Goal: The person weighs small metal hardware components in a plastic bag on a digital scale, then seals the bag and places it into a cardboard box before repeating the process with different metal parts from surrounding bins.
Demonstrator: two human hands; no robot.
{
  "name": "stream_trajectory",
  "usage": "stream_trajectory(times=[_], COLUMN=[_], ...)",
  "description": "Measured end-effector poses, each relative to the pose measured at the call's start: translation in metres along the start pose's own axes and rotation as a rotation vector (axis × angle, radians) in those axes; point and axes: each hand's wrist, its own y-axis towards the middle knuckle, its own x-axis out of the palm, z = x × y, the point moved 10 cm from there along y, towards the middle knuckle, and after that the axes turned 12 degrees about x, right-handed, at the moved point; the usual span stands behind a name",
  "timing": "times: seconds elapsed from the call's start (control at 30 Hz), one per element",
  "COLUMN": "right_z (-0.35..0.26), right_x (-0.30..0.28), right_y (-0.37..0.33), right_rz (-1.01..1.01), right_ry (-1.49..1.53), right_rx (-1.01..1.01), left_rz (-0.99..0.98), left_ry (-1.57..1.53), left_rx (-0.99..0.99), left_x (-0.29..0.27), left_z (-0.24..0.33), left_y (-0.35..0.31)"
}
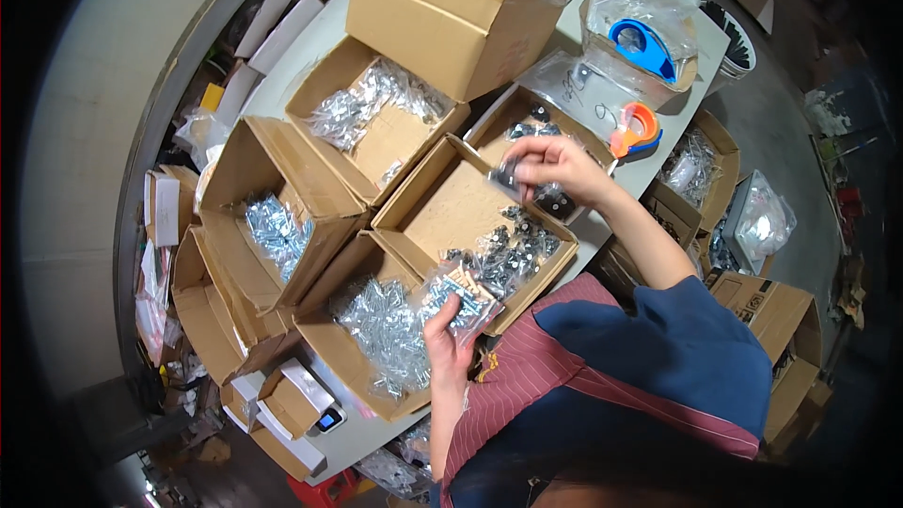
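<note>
My left hand (446, 331) grips a clear plastic bag (461, 299) of silvery-blue screws and tan dowel-like pieces. It is over the near corner of an open cardboard box (435, 198), where small dark parts (508, 249) lie heaped at one end. Slightly blurred, my right hand (564, 169) pinches a small clear bag (508, 177) with dark pieces in it. That hand is above the edge between this box and another box (588, 136) of dark bagged parts. Below and left, an open box (324, 315) contains many clear bags of screws (386, 329).
Further left stands a box (226, 174) of bagged bluish screws; behind it, another (310, 85) contains clear bags. A tall carton (423, 0) rises at the back. Orange (638, 127) and blue (644, 49) tape dispensers sit at the right. More cartons (767, 315) stand beyond the table's right side.
</note>
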Motion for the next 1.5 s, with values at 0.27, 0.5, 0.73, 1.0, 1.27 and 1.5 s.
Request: stream_trajectory(times=[0.27,0.5,0.73,1.0,1.27,1.5], right_z=[0.045,0.084,0.149,0.096,0.044,0.1], right_x=[0.136,0.093,0.115,0.103,0.236,0.275], right_y=[-0.003,0.076,0.1,0.082,0.008,0.092], right_rz=[-0.38,-0.089,-0.263,-0.404,-0.698,-0.424], right_ry=[-0.645,-0.915,-1.362,-0.234,-0.829,-1.234], right_rx=[-0.045,-0.028,0.064,0.367,-0.351,-0.428], left_rz=[0.096,0.098,0.251,0.092,-0.034,0.083], left_ry=[0.49,0.017,0.055,-0.17,-0.23,-0.273], left_rx=[0.09,0.3,0.342,0.285,0.236,0.457], left_x=[0.008,-0.034,-0.083,-0.08,-0.062,-0.112], left_z=[0.015,0.072,0.076,0.063,0.053,0.072], left_y=[-0.019,-0.039,-0.047,-0.05,-0.056,-0.098])
